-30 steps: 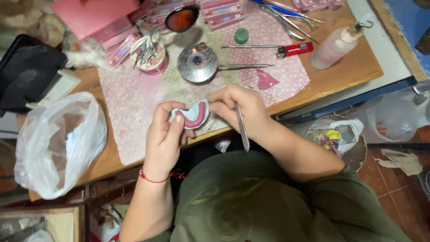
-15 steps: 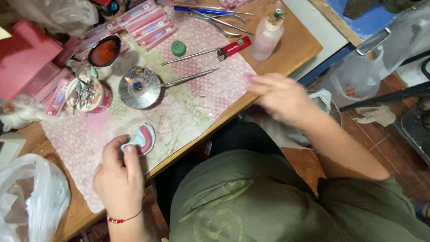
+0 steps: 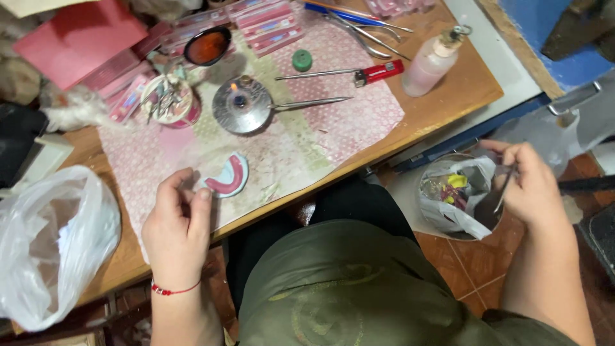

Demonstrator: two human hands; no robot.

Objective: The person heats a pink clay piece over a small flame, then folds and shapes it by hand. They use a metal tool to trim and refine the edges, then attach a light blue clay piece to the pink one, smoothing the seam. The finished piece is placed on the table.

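Note:
My left hand (image 3: 176, 224) rests on the patterned cloth (image 3: 307, 138) with its fingertips touching a horseshoe-shaped dental model (image 3: 225, 176), white with a pink wax rim, which lies flat on the table. My right hand (image 3: 526, 182) is off the table to the right, closed on a thin metal instrument (image 3: 501, 193) whose tip hangs over a bin lined with a plastic bag (image 3: 458, 195) on the floor.
A small metal burner (image 3: 242, 104) with a tiny flame and a long metal tool (image 3: 311, 102) stand behind the model. Nearby are a cup of instruments (image 3: 168, 100), a red lighter (image 3: 379, 72), a pink bottle (image 3: 434, 62), a green cap (image 3: 302, 60), and a white plastic bag (image 3: 48, 247) at left.
My right hand has swung off the table to the bin with the instrument. My left hand has set the model down on the cloth and still touches it.

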